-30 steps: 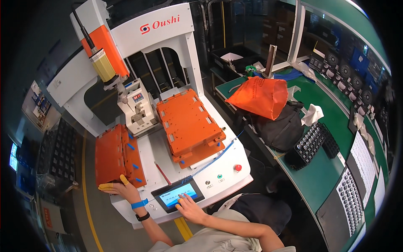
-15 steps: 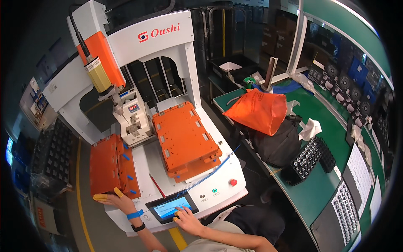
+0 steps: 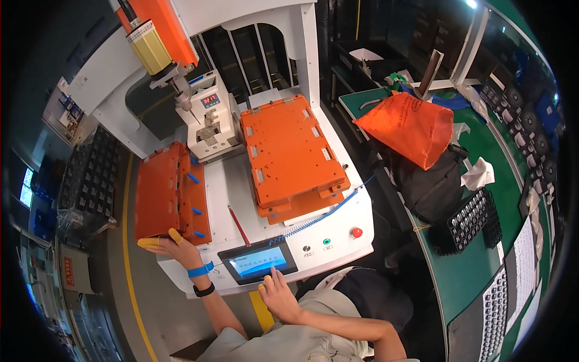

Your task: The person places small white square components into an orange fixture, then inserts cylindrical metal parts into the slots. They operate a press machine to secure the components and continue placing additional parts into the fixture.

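My left hand point(image 3: 180, 252), yellow covers on its fingertips, rests at the near edge of the left orange fixture plate point(image 3: 158, 199). Its fingers stretch along that edge, with the thumb apart from them. At the lower edge of a small touchscreen point(image 3: 256, 264), my right hand point(image 3: 280, 298) holds nothing; one finger points out onto the screen and the others are bent. Blue pins point(image 3: 197, 211) stick out along the left fixture's right side. A second orange fixture point(image 3: 292, 157) lies on the white machine bed, and a red pen-like tool point(image 3: 239, 225) lies between the two.
Over the bed hangs a yellow-bodied screwdriver head point(image 3: 151, 51), near a white screw feeder point(image 3: 210, 123). A red button point(image 3: 357, 233) sits at the panel's right. On the green bench point(image 3: 434, 271) are an orange bag point(image 3: 410, 127), a black bag point(image 3: 425, 187) and black trays of parts point(image 3: 465, 222).
The view has tipped downward, so the machine sits higher in the picture. My right hand has drawn back toward the screen's lower edge. My left hand stays at the left fixture's near edge.
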Demonstrator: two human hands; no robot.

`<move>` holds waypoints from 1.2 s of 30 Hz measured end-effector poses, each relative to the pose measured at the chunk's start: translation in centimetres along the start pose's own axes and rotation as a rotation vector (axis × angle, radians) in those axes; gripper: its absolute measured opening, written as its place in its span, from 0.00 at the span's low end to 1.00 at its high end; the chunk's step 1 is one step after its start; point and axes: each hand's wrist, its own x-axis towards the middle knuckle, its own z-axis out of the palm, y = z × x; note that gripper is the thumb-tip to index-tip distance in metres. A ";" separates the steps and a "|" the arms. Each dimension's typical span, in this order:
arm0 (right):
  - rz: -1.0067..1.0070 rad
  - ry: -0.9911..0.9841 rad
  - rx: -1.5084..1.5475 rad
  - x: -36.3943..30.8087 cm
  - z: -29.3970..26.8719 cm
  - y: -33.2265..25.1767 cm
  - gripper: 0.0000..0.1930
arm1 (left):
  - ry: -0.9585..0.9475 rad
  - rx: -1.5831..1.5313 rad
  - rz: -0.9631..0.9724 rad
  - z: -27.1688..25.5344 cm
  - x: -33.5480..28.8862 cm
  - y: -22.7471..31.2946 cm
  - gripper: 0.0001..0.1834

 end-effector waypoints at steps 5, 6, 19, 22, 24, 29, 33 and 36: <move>0.032 0.007 -0.015 -0.3 0.9 0.0 0.11 | 0.050 0.001 0.056 0.6 0.2 -0.3 0.54; 0.038 0.004 -0.011 -0.3 0.9 0.0 0.11 | 0.052 0.014 0.055 0.7 0.3 -0.9 0.54; -0.016 0.007 -0.005 -0.3 0.6 -0.2 0.12 | 0.023 0.007 0.066 0.1 0.2 0.5 0.51; -0.063 -0.018 0.054 -0.1 0.9 -0.3 0.13 | 0.003 0.015 0.046 0.1 0.2 0.3 0.51; -0.067 -0.018 0.046 0.0 1.2 -0.4 0.13 | 0.025 -0.006 0.042 0.2 0.1 0.5 0.51; -0.088 0.010 0.056 0.3 1.0 -0.5 0.13 | 0.017 0.019 0.045 0.0 0.1 0.6 0.52; -0.088 0.005 0.026 0.5 1.2 -0.2 0.12 | 0.006 -0.004 0.061 -0.1 0.2 1.2 0.53; -0.082 -0.010 0.006 0.5 1.2 -0.3 0.12 | -0.020 0.022 0.025 -0.2 0.1 0.9 0.55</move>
